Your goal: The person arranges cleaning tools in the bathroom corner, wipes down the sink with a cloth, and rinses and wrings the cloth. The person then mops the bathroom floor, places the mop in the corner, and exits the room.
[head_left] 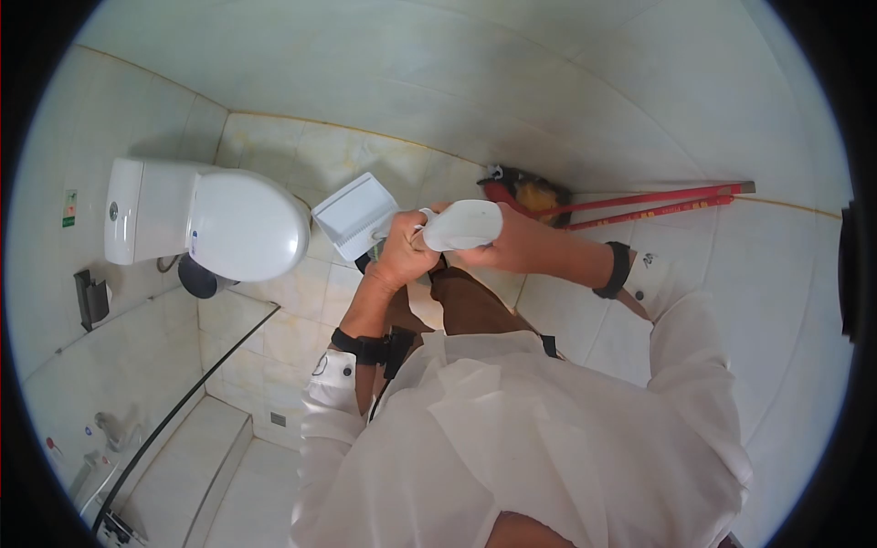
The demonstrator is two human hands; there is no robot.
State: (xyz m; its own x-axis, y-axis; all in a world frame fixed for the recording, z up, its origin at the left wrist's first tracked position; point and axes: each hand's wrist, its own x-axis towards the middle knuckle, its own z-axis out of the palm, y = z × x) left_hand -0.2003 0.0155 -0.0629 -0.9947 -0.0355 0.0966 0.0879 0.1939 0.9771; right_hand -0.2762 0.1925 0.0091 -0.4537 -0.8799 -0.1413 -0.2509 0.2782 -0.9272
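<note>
Both my hands meet at the middle of the view around a white rounded object (464, 226), smooth and oval at the end facing me; its kind is unclear. My left hand (404, 248) has its fingers curled at the left side of it, by a small white loop-like part. My right hand (482, 251) wraps its right side, with the fingers partly hidden. Just beyond my left hand stands a white dustpan (354, 215) with a row of teeth along one edge. Whether the dustpan joins the held object is hidden by my hand.
A white toilet (247, 224) with its lid down is at left, a dark bin (201, 276) beside it. Red poles (658, 203) and a dark bundle (530, 194) lie by the far wall. A black rail (187, 406) and taps (110, 429) are at lower left.
</note>
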